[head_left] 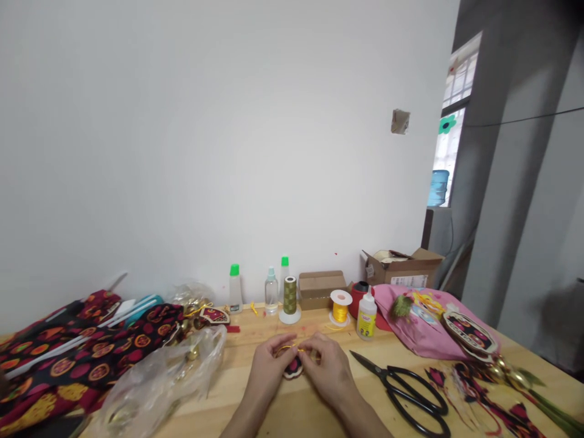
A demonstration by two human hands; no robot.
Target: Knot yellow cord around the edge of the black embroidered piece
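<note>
Close together over the wooden table, my left hand (270, 364) and my right hand (329, 366) pinch a thin yellow cord (298, 348) between thumbs and fingers. Just below the fingertips a small dark red and black fabric ornament (292, 368) with a pale scalloped edge shows in part; my left fingers cover its upper left side. Whether the cord is knotted there I cannot make out. Right of my right hand lie black-handled scissors (406, 389), blades pointing toward the back. A spool of yellow cord (340, 311) stands behind my hands.
Beyond my hands stand a green thread cone (290, 297), a glue bottle (366, 316) and a small open carton (322, 291). Patterned fabric (137, 340) and a clear plastic bag (164, 377) with bells lie left. A pink cloth bag (410, 334) and tassels (483, 395) lie right.
</note>
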